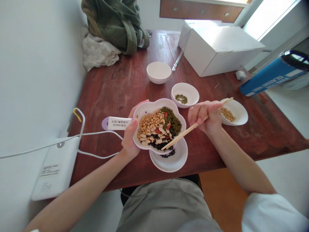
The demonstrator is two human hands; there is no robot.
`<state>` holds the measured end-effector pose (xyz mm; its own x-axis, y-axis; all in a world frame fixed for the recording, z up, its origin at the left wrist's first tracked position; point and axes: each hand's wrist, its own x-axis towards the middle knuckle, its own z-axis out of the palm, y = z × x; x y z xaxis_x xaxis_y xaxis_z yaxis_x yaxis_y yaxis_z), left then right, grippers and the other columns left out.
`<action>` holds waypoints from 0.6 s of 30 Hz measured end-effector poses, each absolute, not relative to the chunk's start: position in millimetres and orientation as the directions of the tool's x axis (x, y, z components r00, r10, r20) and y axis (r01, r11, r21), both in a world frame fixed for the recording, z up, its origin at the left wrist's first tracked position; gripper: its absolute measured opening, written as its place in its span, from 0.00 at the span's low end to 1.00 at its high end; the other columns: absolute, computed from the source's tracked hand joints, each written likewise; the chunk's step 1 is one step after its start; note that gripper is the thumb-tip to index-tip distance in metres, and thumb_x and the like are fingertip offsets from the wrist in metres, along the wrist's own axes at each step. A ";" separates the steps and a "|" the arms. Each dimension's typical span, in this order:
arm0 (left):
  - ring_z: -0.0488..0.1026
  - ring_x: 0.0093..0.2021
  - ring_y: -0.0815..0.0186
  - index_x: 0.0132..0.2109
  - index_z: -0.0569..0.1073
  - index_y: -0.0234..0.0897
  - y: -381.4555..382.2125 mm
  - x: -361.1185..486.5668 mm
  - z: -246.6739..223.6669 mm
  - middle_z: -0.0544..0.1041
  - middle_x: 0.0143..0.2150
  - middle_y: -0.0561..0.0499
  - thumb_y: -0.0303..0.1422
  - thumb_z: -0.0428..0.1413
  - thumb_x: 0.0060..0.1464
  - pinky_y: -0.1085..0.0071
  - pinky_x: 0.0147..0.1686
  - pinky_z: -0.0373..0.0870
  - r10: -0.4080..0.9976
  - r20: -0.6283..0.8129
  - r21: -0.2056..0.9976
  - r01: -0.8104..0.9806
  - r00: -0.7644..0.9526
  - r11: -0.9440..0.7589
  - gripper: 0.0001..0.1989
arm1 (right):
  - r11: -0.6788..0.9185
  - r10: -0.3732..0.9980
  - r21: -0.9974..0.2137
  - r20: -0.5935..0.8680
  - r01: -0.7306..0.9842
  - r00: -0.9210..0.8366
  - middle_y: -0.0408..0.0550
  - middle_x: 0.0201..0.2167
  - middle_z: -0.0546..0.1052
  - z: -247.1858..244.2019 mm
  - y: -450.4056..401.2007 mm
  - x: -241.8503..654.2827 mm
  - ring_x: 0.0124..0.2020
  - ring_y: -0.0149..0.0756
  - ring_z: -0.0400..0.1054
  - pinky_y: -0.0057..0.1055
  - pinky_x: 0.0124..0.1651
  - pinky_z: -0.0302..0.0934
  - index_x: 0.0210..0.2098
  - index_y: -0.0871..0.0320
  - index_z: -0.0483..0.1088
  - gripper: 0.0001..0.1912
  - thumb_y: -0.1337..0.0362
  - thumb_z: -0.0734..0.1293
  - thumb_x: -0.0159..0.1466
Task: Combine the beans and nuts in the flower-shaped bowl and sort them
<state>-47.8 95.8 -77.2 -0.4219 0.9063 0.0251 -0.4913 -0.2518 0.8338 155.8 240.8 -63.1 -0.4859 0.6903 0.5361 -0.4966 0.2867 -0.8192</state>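
My left hand (pixel 131 135) is closed on a flower-shaped bowl (pixel 135 116) with a purple rim and a labelled handle. Soybeans (pixel 151 121), mung beans (pixel 174 120), black beans (pixel 156 143) and peanuts (pixel 145 139) lie in it. Chopsticks (pixel 190 129) are gripped in my right hand (pixel 205 116), their tips over the black beans. Partly under the held bowl stands a white bowl (pixel 170 166) with black beans. A second white bowl (pixel 191 93) has mung beans, and a third (pixel 241 111), right of my right hand, has soybeans. Whether the chopstick tips pinch a bean I cannot tell.
Another white bowl (pixel 158 72) stands farther back on the red-brown table (pixel 116 93). Behind are a white box (pixel 212 48) and a green bag (pixel 116 25). A blue bottle (pixel 270 75) is at the right. White cables (pixel 101 132) and a white power bank (pixel 55 170) lie left.
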 end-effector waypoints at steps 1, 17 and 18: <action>0.74 0.71 0.39 0.59 0.82 0.42 95.9 -47.8 -77.4 0.86 0.54 0.42 0.53 0.65 0.59 0.46 0.69 0.73 0.905 0.032 0.831 -0.492 -0.424 -0.259 0.27 | 0.289 0.692 -0.816 0.539 -0.500 -0.480 0.45 0.11 0.68 -62.4 240.2 156.1 0.13 0.34 0.63 0.33 0.19 0.60 0.15 0.53 0.75 0.38 0.38 0.66 0.75; 0.74 0.70 0.39 0.57 0.83 0.44 92.3 -45.7 -73.2 0.86 0.54 0.42 0.51 0.65 0.61 0.44 0.68 0.74 0.918 0.072 0.833 -0.483 -0.391 -0.271 0.23 | 0.416 0.534 -0.793 0.609 -0.444 -0.587 0.51 0.17 0.78 -47.7 230.5 169.0 0.18 0.39 0.73 0.34 0.22 0.66 0.22 0.55 0.82 0.32 0.43 0.68 0.76; 0.75 0.70 0.38 0.56 0.83 0.44 92.2 -45.7 -73.9 0.86 0.54 0.42 0.51 0.65 0.61 0.44 0.68 0.74 0.914 0.063 0.839 -0.475 -0.400 -0.266 0.23 | 0.413 0.540 -0.793 0.609 -0.448 -0.581 0.51 0.17 0.78 -48.4 230.8 168.4 0.18 0.39 0.73 0.33 0.21 0.65 0.22 0.55 0.82 0.32 0.43 0.67 0.76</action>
